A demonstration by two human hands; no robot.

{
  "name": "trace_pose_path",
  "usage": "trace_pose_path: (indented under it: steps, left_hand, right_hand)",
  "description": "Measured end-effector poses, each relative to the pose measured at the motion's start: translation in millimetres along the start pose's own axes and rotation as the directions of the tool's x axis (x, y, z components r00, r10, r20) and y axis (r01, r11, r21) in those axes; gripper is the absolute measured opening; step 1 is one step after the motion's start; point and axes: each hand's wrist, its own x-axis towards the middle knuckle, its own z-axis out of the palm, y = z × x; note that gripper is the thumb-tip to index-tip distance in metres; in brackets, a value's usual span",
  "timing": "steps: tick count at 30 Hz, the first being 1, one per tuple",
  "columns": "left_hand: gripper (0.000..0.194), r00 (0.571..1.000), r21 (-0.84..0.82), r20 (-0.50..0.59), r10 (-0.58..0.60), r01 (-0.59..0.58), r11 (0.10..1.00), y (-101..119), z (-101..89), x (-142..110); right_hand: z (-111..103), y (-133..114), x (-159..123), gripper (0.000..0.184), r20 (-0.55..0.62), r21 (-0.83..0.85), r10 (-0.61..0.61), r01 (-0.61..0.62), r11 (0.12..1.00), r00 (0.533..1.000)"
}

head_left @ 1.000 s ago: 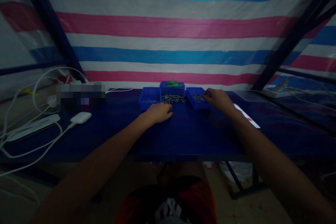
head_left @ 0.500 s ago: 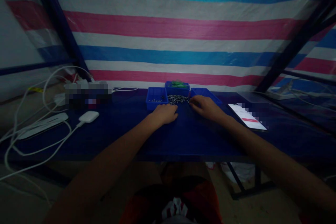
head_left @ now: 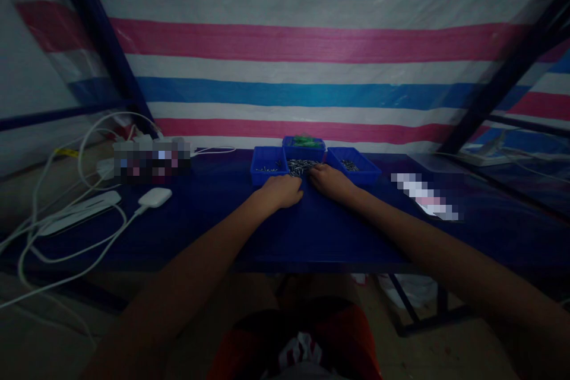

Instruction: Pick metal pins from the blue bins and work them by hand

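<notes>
A pile of small, thin metal pieces like screws (head_left: pixel 297 165) lies on the blue tabletop among three blue trays. At the pile's near left side rests my left hand (head_left: pixel 280 191), its fingers curled in and closed; whatever they hold is hidden. My right hand (head_left: pixel 328 181) reaches the right side of the pile with bent, closed fingers, and I cannot make out anything in them. The left tray (head_left: pixel 255 177) has a few metal pieces inside. More small metal pieces sit in the right tray (head_left: pixel 373 176). Behind the pile, the back tray (head_left: pixel 285 143) contains something green.
A phone (head_left: pixel 425 197) lies on the right of the table (head_left: pixel 312 243). To the left are a white charger (head_left: pixel 155 197), a flat white-topped object (head_left: pixel 80 212) and tangled white cables (head_left: pixel 84 261). A striped sheet (head_left: pixel 312 41) hangs behind, between dark metal posts.
My right hand has moved left from the right tray to the pile, uncovering the metal pieces in that tray. My left hand stays about where it was. The view has shifted slightly.
</notes>
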Motion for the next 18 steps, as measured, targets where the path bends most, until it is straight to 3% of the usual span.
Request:
trace_pose_path:
  steps: [18]
  left_hand:
    - [0.028, 0.998, -0.055, 0.003, 0.063, -0.063, 0.996, -10.1, 4.9, 7.5]
  right_hand:
    - [-11.7, -1.7, -7.7, 0.023, 0.009, 0.045, 0.015, -0.016, 0.999, 1.0]
